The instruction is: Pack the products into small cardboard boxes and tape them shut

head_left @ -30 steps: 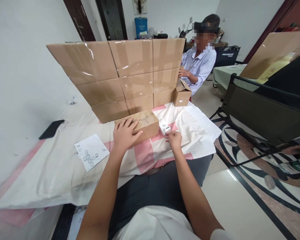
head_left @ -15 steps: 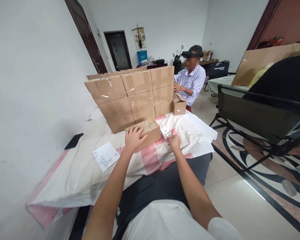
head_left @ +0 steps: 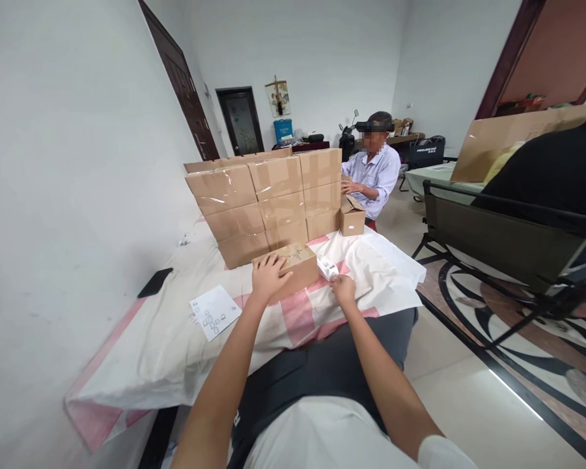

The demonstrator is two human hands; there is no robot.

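A closed cardboard box (head_left: 300, 267) with dark handwriting on top lies on the cloth in front of me. My left hand (head_left: 270, 279) rests on its top left part, palm down with the fingers spread. Just right of the box is a small white bundle of labels (head_left: 327, 268) with dark print. My right hand (head_left: 344, 291) is closed at the near end of this bundle, fingertips pinched on its edge. How much the fingers cover there is hidden.
A taped cardboard partition (head_left: 280, 202) stands behind the box. A smaller carton (head_left: 353, 220) sits at its right end, near a seated person (head_left: 374, 172). Left lie a marked white sheet (head_left: 215, 312) and a black flat object (head_left: 155, 283). A folding chair (head_left: 512, 228) stands right.
The whole view has shifted slightly downward and to the right as my head moved. Both hands keep their places at the box and the label bundle.
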